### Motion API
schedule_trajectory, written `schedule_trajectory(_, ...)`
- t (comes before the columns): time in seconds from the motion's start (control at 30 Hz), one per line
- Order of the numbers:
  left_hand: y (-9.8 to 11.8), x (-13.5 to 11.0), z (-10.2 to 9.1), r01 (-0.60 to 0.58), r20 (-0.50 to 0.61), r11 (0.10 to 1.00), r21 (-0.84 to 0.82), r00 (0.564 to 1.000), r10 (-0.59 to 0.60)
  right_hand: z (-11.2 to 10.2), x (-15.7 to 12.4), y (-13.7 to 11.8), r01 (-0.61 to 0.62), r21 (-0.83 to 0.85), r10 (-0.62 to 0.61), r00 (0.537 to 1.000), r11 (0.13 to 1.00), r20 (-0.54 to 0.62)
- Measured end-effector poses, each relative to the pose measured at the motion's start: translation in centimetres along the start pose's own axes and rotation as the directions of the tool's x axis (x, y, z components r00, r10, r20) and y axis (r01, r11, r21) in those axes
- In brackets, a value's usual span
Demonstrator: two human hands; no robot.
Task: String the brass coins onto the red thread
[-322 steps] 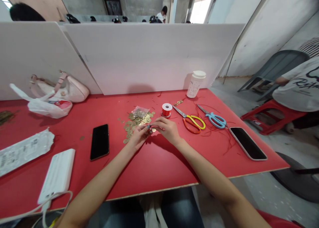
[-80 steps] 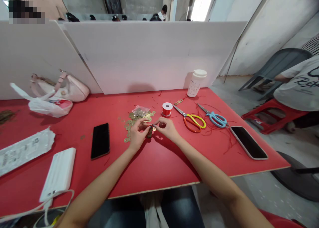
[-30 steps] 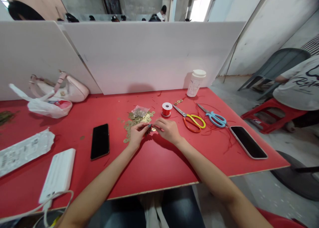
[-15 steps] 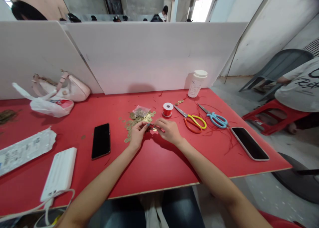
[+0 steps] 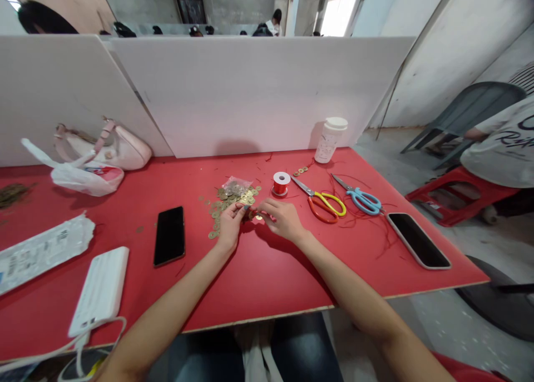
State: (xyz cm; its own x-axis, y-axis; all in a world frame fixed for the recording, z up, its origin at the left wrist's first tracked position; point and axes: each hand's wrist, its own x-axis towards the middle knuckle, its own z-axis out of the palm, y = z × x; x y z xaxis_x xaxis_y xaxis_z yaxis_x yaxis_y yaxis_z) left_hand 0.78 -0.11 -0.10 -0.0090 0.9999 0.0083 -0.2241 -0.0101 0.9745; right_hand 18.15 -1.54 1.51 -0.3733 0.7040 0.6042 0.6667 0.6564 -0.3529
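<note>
My left hand (image 5: 229, 225) and my right hand (image 5: 283, 219) meet near the middle of the red table. Each has its fingers pinched on a small knotted bit of red cord (image 5: 251, 214); its finer detail is too small to make out. Against the left fingers lies a pile of brass coins with holes (image 5: 217, 209), with a clear plastic bag (image 5: 236, 186) on top of it. Just beyond the right fingers stands a spool of red cord (image 5: 281, 184).
Scissors with yellow and red handles (image 5: 329, 204) and blue-handled scissors (image 5: 364, 201) lie to the right amid loose red threads. A white cup (image 5: 331, 140) stands behind. Phones (image 5: 169, 236) flank my arms. A white power bank (image 5: 100, 290) lies left; a partition (image 5: 258, 93) stands behind.
Both hands stay in the same place, with only a slight shift of the fingers around the red cord. Nothing else has visibly moved.
</note>
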Motion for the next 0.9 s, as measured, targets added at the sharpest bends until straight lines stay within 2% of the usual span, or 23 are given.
schedule_trajectory(0.33, 0.37, 0.03, -0.08, 0.015, 0.043, 1.0, 0.011, 0.999, -0.015, 0.18, 0.03, 0.09, -0.054, 0.013, 0.054, 0.998, 0.998, -0.015)
schedule_trajectory(0.47, 0.37, -0.14, -0.01, 0.064, 0.097, 0.998, -0.01, 0.993, -0.063, 0.13, 0.07, 0.12, -0.055, 0.016, 0.056, 0.998, 0.998, -0.034)
schedule_trajectory(0.57, 0.32, -0.16, -0.1, 0.091, 0.156, 0.995, 0.035, 0.983, -0.096, 0.09, 0.08, 0.26, -0.06, -0.012, 0.06, 0.998, 0.998, -0.022)
schedule_trajectory(0.9, 0.55, -0.11, -0.07, 0.02, 0.194, 0.988, 0.151, 0.98, -0.05, -0.04, 0.17, 0.42, -0.04, -0.074, 0.041, 0.999, 0.996, 0.003)
